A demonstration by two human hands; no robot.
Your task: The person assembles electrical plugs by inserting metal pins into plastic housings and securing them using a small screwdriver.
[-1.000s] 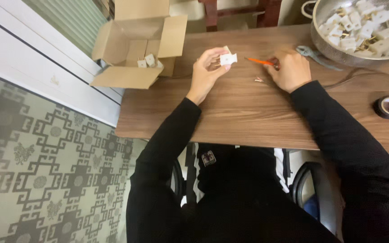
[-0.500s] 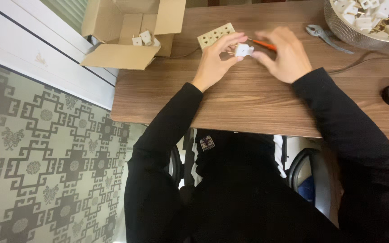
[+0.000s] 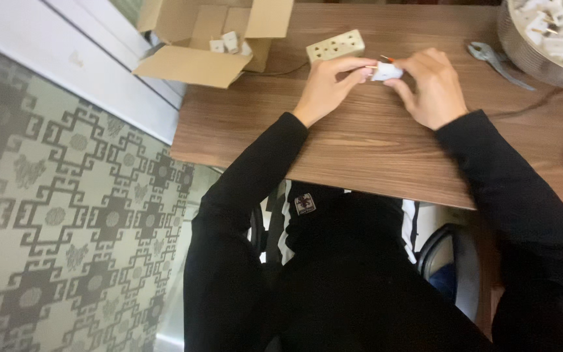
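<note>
Small white plastic plug part, pinched between both hands above the brown wood-grain counter. I log, largest first: open cardboard box at the far corner, within reach; cream multi-socket block just behind; left hand steadying the part; right hand closed on it, an orange-tipped tool barely showing.

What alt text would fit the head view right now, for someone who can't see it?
Seen from above, a person in black sleeves holds a small white plug part between the left hand and right hand over a wooden table. Behind it lie a cream power strip, an open cardboard box, pliers and a metal bowl of white parts.
</note>
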